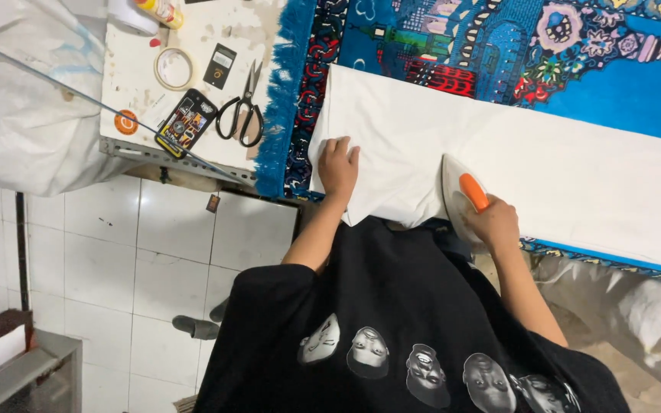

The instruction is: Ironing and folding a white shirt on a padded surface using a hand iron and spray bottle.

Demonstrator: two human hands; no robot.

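Surface: a counter point(545, 252) covered by a blue patterned rug point(613, 84), white floor tiles below.
Cloth: white fabric point(560, 160) lies flat across the rug, its near edge at the counter's front.
Right grip: right hand point(495, 224) closed around the iron point(459, 200) by its orange handle, at the cloth's near edge.
Left grip: left hand point(338, 167) open, palm flat on the cloth's left corner.
Left of the cloth: scissors point(242, 107), tape roll point(174, 67), phone point(186, 121).
Doing it well: keep the flat hand tensioning the cloth, fingers well clear of the iron; glide steadily, never pausing.
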